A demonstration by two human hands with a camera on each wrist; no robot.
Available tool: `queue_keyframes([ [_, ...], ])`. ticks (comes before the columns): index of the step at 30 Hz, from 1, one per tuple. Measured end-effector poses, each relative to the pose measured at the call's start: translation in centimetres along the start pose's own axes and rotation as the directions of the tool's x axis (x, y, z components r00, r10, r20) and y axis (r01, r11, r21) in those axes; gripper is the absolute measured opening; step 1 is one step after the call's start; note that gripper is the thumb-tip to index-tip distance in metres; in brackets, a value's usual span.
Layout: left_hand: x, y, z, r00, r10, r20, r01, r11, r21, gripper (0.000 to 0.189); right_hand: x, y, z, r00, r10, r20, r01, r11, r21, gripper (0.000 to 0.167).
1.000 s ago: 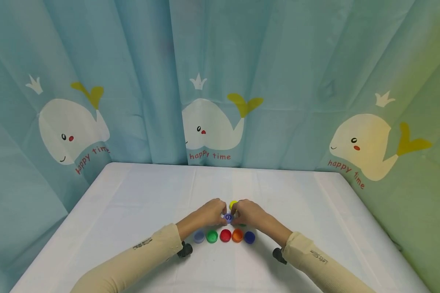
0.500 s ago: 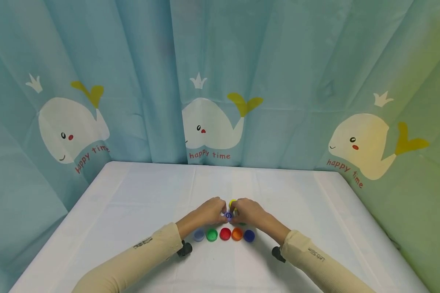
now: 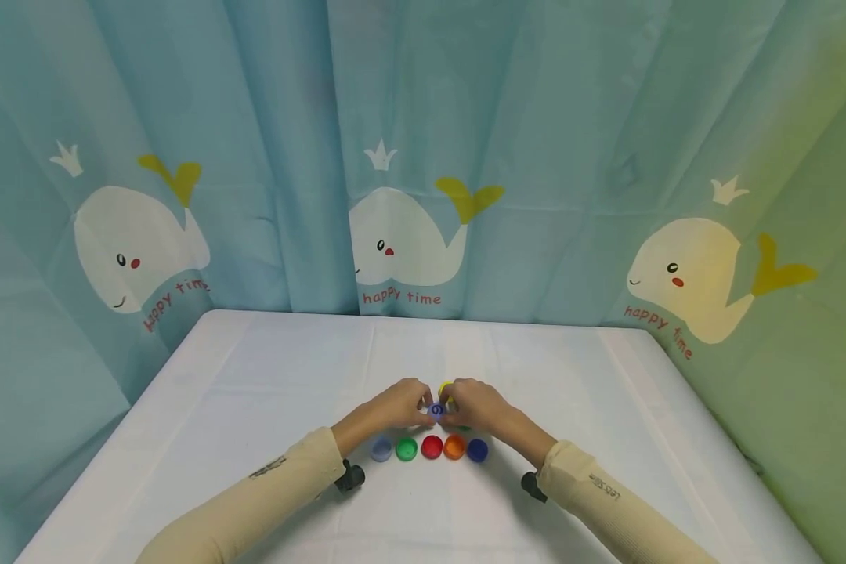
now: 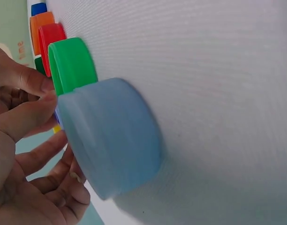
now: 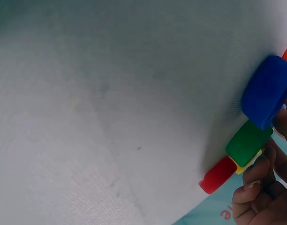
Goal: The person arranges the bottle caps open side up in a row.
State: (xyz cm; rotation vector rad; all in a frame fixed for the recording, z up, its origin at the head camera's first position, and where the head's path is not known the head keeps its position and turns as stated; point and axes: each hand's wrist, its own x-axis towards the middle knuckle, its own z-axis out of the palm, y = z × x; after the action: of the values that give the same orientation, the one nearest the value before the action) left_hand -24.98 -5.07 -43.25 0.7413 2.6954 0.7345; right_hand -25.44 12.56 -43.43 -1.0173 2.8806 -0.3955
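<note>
Both hands meet at a purple round cap (image 3: 436,410) with a dark curled mark on top. My left hand (image 3: 403,403) pinches its left side between thumb and fingers, and my right hand (image 3: 478,405) does the same from the right. Just behind the right fingers a yellow cap (image 3: 446,386) shows in part. Under the right hand peeks a dark green cap (image 5: 249,143), with a red cap (image 5: 218,175) beyond it in the right wrist view. In the left wrist view the hands' fingertips largely hide the purple cap.
Nearer than the hands runs a row of caps: pale blue (image 3: 381,449), green (image 3: 406,449), red (image 3: 432,447), orange (image 3: 454,447) and dark blue (image 3: 477,450). They stand on a white table (image 3: 289,368). A curtain (image 3: 536,157) with whales hangs behind.
The head view shifts slightly. Both hands keep the purple cap between them and have moved with it a little away from the row.
</note>
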Motion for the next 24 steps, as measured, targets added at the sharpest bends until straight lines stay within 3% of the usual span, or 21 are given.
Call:
queue_keyframes([
  [8,0.0,-0.6,-0.2,0.997,0.07,-0.03,-0.072,0.995,-0.076,0.018,-0.3,0.2,-0.1,0.994,-0.068,-0.087,0.061,0.995,-0.077,0.025],
  [16,0.2,-0.3,-0.3,0.988,-0.049,-0.143,0.004,0.955,-0.297,0.014,-0.8,0.2,-0.8,0.98,-0.119,-0.16,0.112,0.992,-0.053,0.024],
  [24,-0.2,0.4,-0.5,0.957,-0.161,-0.24,0.039,0.894,-0.447,0.027,-0.9,-0.4,-0.9,0.982,-0.043,-0.183,0.073,0.984,0.161,0.025],
])
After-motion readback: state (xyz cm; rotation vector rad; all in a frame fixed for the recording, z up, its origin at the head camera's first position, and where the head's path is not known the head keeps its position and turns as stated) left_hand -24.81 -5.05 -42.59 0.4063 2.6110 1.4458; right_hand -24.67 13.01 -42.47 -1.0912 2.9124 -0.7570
